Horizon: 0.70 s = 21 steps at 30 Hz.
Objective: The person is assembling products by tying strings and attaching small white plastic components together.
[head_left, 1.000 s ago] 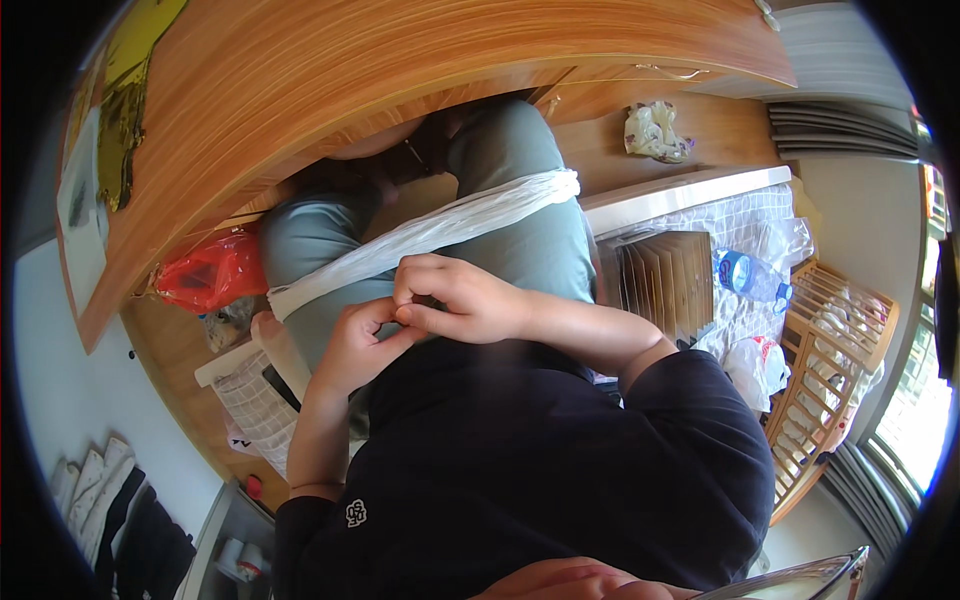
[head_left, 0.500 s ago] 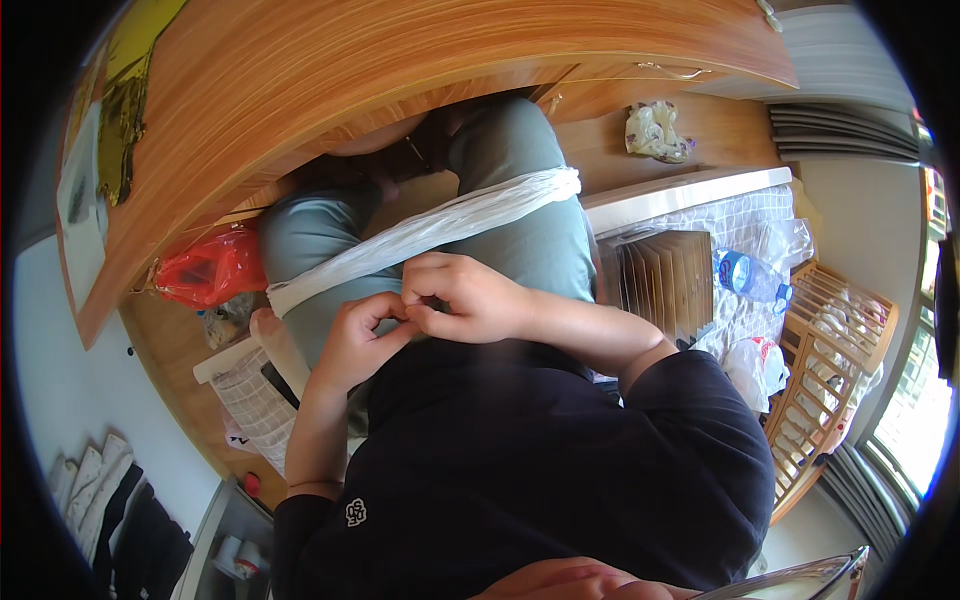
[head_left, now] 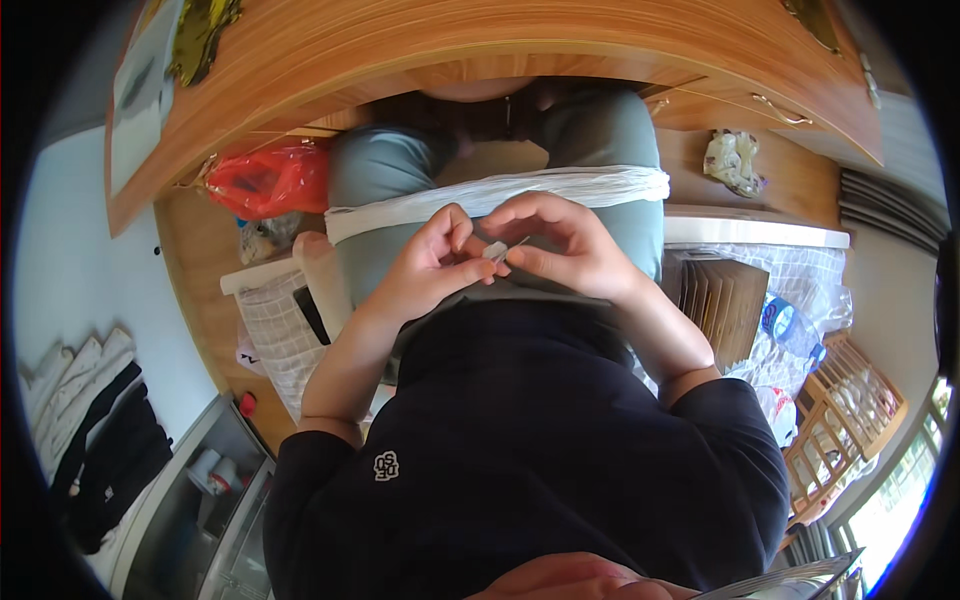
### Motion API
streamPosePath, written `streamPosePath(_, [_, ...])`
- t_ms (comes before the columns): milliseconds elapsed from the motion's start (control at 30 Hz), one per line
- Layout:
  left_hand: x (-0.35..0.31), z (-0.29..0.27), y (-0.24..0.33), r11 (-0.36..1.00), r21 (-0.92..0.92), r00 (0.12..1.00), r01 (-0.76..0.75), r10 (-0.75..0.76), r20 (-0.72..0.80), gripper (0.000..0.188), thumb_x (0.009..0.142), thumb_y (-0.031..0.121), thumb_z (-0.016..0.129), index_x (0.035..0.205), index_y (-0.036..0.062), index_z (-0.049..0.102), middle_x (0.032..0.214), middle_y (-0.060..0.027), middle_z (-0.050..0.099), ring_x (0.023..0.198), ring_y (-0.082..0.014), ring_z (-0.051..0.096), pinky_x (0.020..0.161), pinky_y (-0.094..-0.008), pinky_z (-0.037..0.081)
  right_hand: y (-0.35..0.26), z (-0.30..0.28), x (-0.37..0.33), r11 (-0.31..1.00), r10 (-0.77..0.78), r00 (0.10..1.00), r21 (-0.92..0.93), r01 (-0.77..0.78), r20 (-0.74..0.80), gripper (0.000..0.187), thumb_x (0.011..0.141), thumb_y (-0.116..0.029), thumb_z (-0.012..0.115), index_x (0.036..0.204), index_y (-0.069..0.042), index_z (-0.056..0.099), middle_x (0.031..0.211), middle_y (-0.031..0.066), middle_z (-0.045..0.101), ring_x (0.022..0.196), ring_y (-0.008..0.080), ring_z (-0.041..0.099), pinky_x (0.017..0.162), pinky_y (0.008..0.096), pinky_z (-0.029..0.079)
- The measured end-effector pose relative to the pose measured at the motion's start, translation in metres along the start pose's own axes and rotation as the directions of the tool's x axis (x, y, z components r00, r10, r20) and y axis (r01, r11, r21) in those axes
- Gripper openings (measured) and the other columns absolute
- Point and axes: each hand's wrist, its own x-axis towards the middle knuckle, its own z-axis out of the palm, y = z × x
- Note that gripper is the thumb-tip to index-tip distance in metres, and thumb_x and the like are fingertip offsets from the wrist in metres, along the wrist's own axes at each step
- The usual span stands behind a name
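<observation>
Above my lap, my left hand (head_left: 435, 260) and my right hand (head_left: 570, 248) meet at the fingertips. My left thumb and fingers pinch a small white piece (head_left: 494, 250), too small to name. My right thumb and forefinger close on a thin, light sliver (head_left: 518, 243) at its edge; whether the two are one thing I cannot tell. Just beyond the hands, a bunched white strip of thin material (head_left: 400, 213) stretches across both thighs of my grey-green trousers (head_left: 385, 165).
A wooden desk (head_left: 450, 40) with drawers spans the far side. Left of my legs lies a red plastic bag (head_left: 268, 182). On the right are a brown accordion folder (head_left: 725, 305), a plastic bottle (head_left: 793, 325), a wooden slatted rack (head_left: 845, 400) and a small knotted bag (head_left: 733, 160).
My hands have shifted right in view and turned, and the small white piece now shows between the fingertips. The whole view has swung, moving the desk and legs rightward.
</observation>
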Motion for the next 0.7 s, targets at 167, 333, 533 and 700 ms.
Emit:
streamPosePath(167, [0.001, -0.005, -0.004, 0.999, -0.032, 1.000, -0.030, 0.029, -0.011, 0.031, 0.090, 0.003, 0.063, 0.087, 0.0122, 0.034, 0.087, -0.0042, 0.062, 0.076, -0.0064, 0.054, 0.067, -0.0212, 0.045, 0.006, 0.002, 0.003, 0.984, -0.018, 1.000, -0.175, 0.018, 0.002, 0.026, 0.085, 0.003, 0.067, 0.110, 0.002, 0.061, 0.104, 0.0089, 0.065, 0.097, 0.0154, 0.063, 0.086, 0.0307, 0.052])
streamPosePath(333, [0.001, -0.006, -0.002, 0.996, 0.014, 0.983, -0.094, 0.095, -0.157, 0.024, 0.090, 0.006, 0.065, 0.096, 0.0099, 0.042, 0.087, -0.0011, 0.062, 0.077, -0.0059, 0.054, 0.068, -0.0222, 0.044, 0.006, 0.003, 0.006, 0.992, 0.086, 0.977, -0.069, -0.102, -0.197, 0.014, 0.087, 0.002, 0.065, 0.101, 0.003, 0.063, 0.096, 0.0078, 0.067, 0.088, 0.0133, 0.064, 0.081, 0.0270, 0.053])
streamPosePath(533, [0.004, 0.006, 0.002, 0.908, 0.390, 0.950, -0.156, 0.246, -0.192, 0.028, 0.084, 0.004, 0.071, 0.100, 0.0071, 0.048, 0.097, -0.0069, 0.065, 0.087, -0.0104, 0.061, 0.074, -0.0236, 0.047, 0.009, 0.003, 0.008, 0.976, 0.055, 0.970, -0.194, -0.103, -0.238, 0.016, 0.087, 0.001, 0.066, 0.102, 0.002, 0.062, 0.096, 0.0069, 0.067, 0.087, 0.0123, 0.064, 0.079, 0.0252, 0.053])
streamPosePath(700, [0.007, 0.006, -0.002, 0.959, 0.258, 0.939, -0.117, 0.191, -0.284, 0.028, 0.082, 0.003, 0.072, 0.097, 0.0055, 0.048, 0.091, -0.0065, 0.065, 0.085, -0.0112, 0.064, 0.071, -0.0225, 0.049, 0.015, -0.002, 0.009, 0.984, 0.110, 0.979, 0.156, -0.083, -0.172, 0.016, 0.092, -0.003, 0.056, 0.106, 0.003, 0.060, 0.105, 0.0097, 0.066, 0.096, 0.0151, 0.062, 0.087, 0.0297, 0.049])
